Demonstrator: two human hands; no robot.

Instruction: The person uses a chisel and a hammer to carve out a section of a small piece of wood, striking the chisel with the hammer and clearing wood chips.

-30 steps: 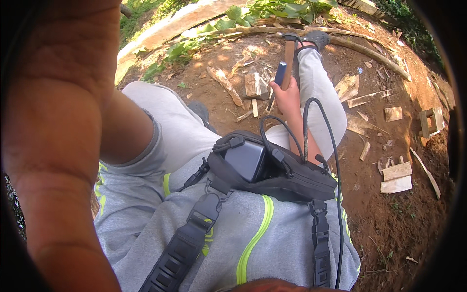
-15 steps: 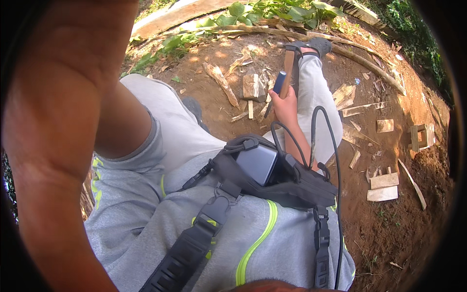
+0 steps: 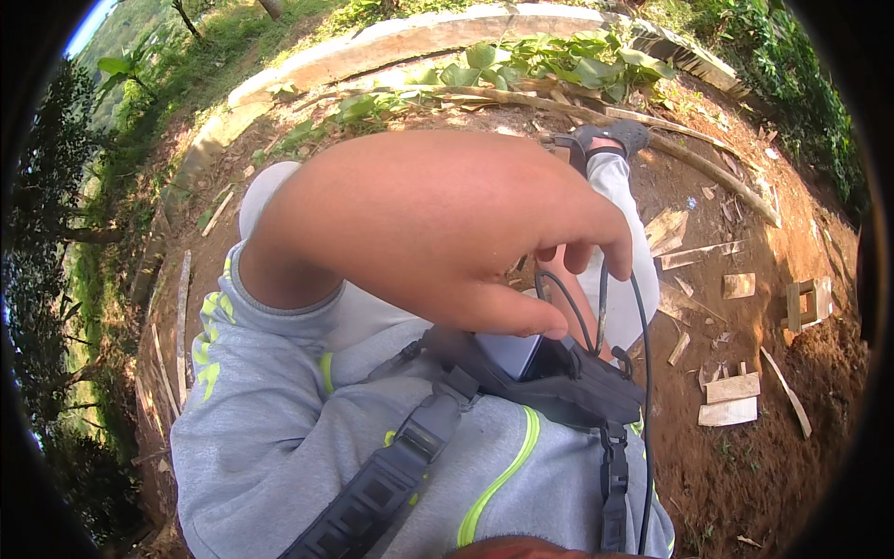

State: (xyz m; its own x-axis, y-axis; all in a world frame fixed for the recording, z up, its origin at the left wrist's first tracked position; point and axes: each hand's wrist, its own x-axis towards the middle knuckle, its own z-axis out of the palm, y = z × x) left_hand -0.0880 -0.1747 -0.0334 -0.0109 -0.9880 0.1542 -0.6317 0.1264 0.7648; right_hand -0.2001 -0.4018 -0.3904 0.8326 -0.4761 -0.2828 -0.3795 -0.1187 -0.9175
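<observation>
My left hand (image 3: 503, 233) reaches across the middle of the view, back side up. Its thumb and fingers are apart with nothing seen between them. Just below it sit a black chest bag (image 3: 596, 382) and a grey flat device (image 3: 507, 350) in the bag's opening. Black cables (image 3: 644, 373) rise from the bag close to the fingertips. Of my right arm only the forearm (image 3: 568, 296) shows; the left hand covers the right hand. Beyond the left hand, the dark head of a hammer (image 3: 562, 142) peeks out beside my shoe (image 3: 622, 137).
Wood offcuts (image 3: 731, 387), a small wooden block (image 3: 739, 285) and a small box-like wooden piece (image 3: 808, 304) lie on brown soil to the right. A long pole (image 3: 717, 172) and a squared timber (image 3: 410, 42) lie beyond my feet, with green leaves (image 3: 596, 70) between.
My left hand has swung from the left side to the middle, over the bag. It now hides my right hand, which earlier held a hammer and a blue-handled tool. The view takes in more background.
</observation>
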